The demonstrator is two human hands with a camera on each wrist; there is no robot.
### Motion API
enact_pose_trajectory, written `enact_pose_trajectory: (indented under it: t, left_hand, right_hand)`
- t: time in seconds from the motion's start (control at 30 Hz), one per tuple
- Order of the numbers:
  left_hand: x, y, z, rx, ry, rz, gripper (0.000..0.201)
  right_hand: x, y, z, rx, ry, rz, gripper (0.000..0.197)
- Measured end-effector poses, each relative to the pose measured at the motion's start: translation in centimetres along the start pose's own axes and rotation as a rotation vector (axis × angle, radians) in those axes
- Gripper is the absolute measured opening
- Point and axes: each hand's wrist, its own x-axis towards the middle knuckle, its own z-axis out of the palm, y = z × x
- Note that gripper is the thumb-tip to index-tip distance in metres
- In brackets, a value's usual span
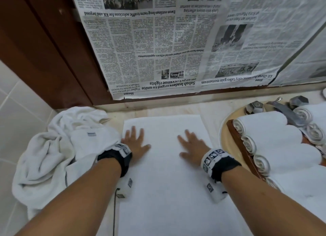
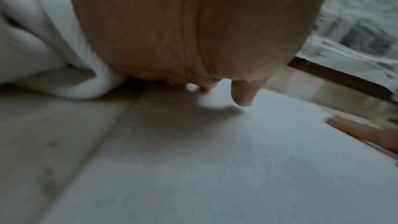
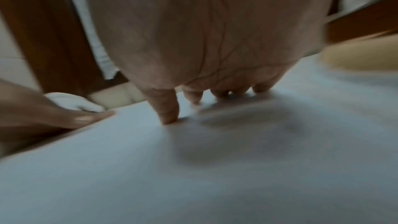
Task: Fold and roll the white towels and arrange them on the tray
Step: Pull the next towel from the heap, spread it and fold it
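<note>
Flat towel (image 1: pixel 167 174): a white towel lies spread smooth on the pale counter (image 1: pixel 210 112), running from the centre down to 6 o'clock in the head view.
Left hand (image 1: pixel 135 142): palm down on the flat towel near its edge at 9 o'clock, fingers straight and spread, gripping nothing.
Right hand (image 1: pixel 192 147): palm down on the same towel toward 3 o'clock of the left hand, well apart from it, fingers straight and fanned, gripping nothing.
Wrist views: both are blurred; the right wrist view shows the thumb tip (image 3: pixel 170 117) touching the cloth.
Crumpled towels (image 1: pixel 58 147): a loose white heap at 9 o'clock, just beside the left hand.
Tray (image 1: pixel 243 147): a brown wooden tray at 3 o'clock, resting over the basin.
Rolled towels (image 1: pixel 269 138): white rolls lie side by side on the tray, spiral ends facing the flat towel.
Tap (image 1: pixel 282 112): a metal faucet at 2 o'clock, reaching over the rolls.
Newspaper (image 1: pixel 176 41): sheets cover the wall at 12 o'clock.
</note>
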Motion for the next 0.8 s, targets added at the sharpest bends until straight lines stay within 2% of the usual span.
enact_pose_trajectory:
  t: [0.07, 0.13, 0.17, 0.2, 0.27, 0.33, 0.37, 0.43, 0.5, 0.53, 0.6, 0.63, 0.7, 0.73, 0.8]
  left_hand:
    - [-0.5, -1.3, -1.0, -0.143, 0.039, -0.108, 0.08]
    - [-1.4, -0.4, -1.2, -0.132, 0.167, -0.093, 0.081]
    - [-2.1, 0.8, -0.8, -0.092, 0.204, -0.032, 0.083]
    - [-3.0, 1.9, 0.1, -0.072, 0.182, 0.048, 0.084]
    - [-4.8, 3.1, 2.7, -0.013, 0.05, 0.134, 0.095]
    - [-6.4, 2.1, 4.8, 0.017, 0.031, 0.025, 0.11]
    - [-7.2, 1.4, 5.6, -0.024, 0.057, -0.062, 0.112]
    - [-8.8, 0.4, 6.4, -0.073, 0.073, -0.188, 0.105]
    - [-10.9, 1.0, 7.2, -0.008, 0.069, -0.205, 0.088]
    - [-12.2, 1.9, 7.7, 0.029, 0.094, -0.17, 0.084]
    - [-14.8, 3.8, 9.4, 0.064, 0.13, -0.027, 0.083]
    - [-16.0, 4.8, 10.6, 0.05, 0.097, 0.059, 0.089]
    - [-18.4, 5.9, 13.5, 0.01, -0.019, 0.163, 0.117]
    - [-19.6, 5.8, 14.9, 0.006, -0.041, 0.133, 0.124]
    - [-21.4, 4.3, 17.3, -0.06, 0.026, -0.055, 0.11]
  right_hand:
    - [-0.8, 3.1, -0.4, 0.049, 0.033, 0.158, 0.078]
    - [-2.1, 3.5, -0.7, 0.043, 0.059, 0.194, 0.08]
    - [-3.0, 2.6, -0.6, 0.04, 0.094, 0.159, 0.08]
    - [-3.9, 1.3, -0.1, 0.042, 0.123, 0.097, 0.08]
    - [-6.0, -1.1, 1.7, 0.067, 0.09, -0.05, 0.08]
    - [-7.5, -1.4, 4.3, 0.058, -0.021, -0.119, 0.081]
    - [-7.9, -0.6, 5.5, 0.044, -0.026, -0.092, 0.082]
    - [-8.9, 1.9, 6.9, 0.065, 0.044, 0.069, 0.082]
    - [-10.6, 3.0, 7.7, 0.101, 0.086, 0.191, 0.083]
    - [-11.8, 2.4, 8.1, 0.105, 0.098, 0.177, 0.083]
    - [-14.3, -0.2, 9.5, 0.066, 0.14, 0.032, 0.081]
    - [-15.5, -1.5, 10.6, 0.047, 0.145, -0.067, 0.08]
    - [-17.6, -3.0, 13.4, 0.008, 0.085, -0.218, 0.08]
    - [-18.3, -2.8, 14.7, -0.009, 0.053, -0.239, 0.081]
    - [-19.3, -0.7, 16.2, 0.003, 0.058, -0.165, 0.08]
